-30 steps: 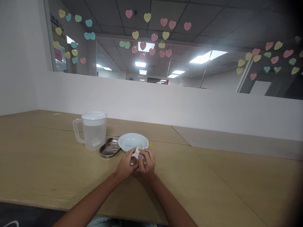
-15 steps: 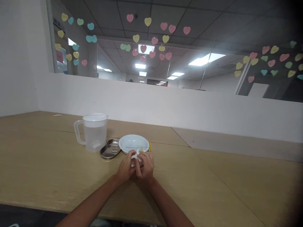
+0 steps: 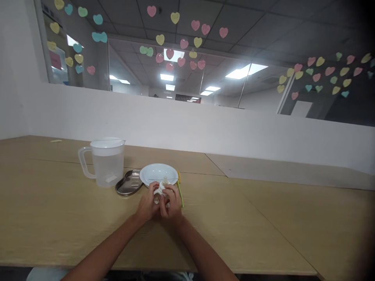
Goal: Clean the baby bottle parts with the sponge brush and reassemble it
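Observation:
Both hands hold what looks like a baby bottle [image 3: 161, 188], with a pale see-through teat on top and a white collar below it. My left hand [image 3: 146, 203] curls around its left side. On the right side, the fingers and thumb of my right hand [image 3: 172, 203] press at the white collar. Most of the bottle's body is hidden behind my fingers. Just beyond my hands lies a white plate [image 3: 158, 168], with a thin line across it that I cannot make out. A thin green and yellow stick-like thing [image 3: 181, 195] shows to the right of my right hand.
A kidney-shaped steel tray [image 3: 129, 183] lies left of the plate. Further left stands a clear plastic jug [image 3: 108, 164] with a white lid and a handle. The wooden table [image 3: 249, 230] reaches back to a white wall [image 3: 164, 125] below a window with heart-shaped notes.
The camera view has shifted, so things appear further left, and more of the green stick shows beside my right hand. Both hands keep their hold on the bottle.

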`<state>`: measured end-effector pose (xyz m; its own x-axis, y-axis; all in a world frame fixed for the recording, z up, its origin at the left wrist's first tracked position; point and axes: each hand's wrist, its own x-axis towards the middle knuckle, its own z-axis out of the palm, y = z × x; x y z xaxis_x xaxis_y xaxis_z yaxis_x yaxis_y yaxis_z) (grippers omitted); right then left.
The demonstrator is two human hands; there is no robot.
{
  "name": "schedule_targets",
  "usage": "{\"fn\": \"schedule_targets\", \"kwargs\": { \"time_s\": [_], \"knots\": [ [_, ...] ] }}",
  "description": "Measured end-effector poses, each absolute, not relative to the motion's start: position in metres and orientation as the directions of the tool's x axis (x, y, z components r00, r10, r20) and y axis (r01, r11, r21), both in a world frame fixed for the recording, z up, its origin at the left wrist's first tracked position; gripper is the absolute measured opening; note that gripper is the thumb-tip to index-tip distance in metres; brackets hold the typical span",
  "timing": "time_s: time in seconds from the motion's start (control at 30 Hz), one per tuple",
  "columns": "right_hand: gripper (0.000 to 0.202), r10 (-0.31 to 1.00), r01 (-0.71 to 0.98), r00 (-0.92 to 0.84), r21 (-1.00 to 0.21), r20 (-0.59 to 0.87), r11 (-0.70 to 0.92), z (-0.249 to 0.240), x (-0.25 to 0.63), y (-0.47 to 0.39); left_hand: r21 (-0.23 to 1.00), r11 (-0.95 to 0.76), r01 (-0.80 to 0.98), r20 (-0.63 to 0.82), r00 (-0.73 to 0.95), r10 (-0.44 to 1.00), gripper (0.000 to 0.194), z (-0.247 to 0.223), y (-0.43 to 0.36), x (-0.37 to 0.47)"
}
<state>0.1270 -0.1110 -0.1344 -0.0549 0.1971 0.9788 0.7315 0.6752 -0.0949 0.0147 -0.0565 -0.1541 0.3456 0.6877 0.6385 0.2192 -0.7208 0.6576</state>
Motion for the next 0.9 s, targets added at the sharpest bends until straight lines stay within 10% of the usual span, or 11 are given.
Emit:
{"fn": "schedule_targets", "kwargs": {
  "time_s": [0.23, 0.47, 0.9],
  "knots": [
    [0.025, 0.214, 0.718, 0.164, -0.265, 0.963, 0.644, -0.136, 0.130, -0.102, 0.641, -0.724, 0.255, 0.624, 0.378, 0.684, 0.050, -0.147, -0.063, 0.017],
    [0.033, 0.494, 0.529, 0.296, -0.571, 0.817, 0.628, -0.131, 0.133, -0.101, 0.646, -0.726, 0.238, 0.610, 0.411, 0.677, 0.048, -0.146, -0.064, 0.018],
    [0.052, 0.521, 0.537, 0.274, -0.578, 0.808, 0.614, -0.129, 0.134, -0.104, 0.588, -0.770, 0.247, 0.619, 0.475, 0.626, 0.070, -0.147, -0.061, 0.016]
  ]
}}
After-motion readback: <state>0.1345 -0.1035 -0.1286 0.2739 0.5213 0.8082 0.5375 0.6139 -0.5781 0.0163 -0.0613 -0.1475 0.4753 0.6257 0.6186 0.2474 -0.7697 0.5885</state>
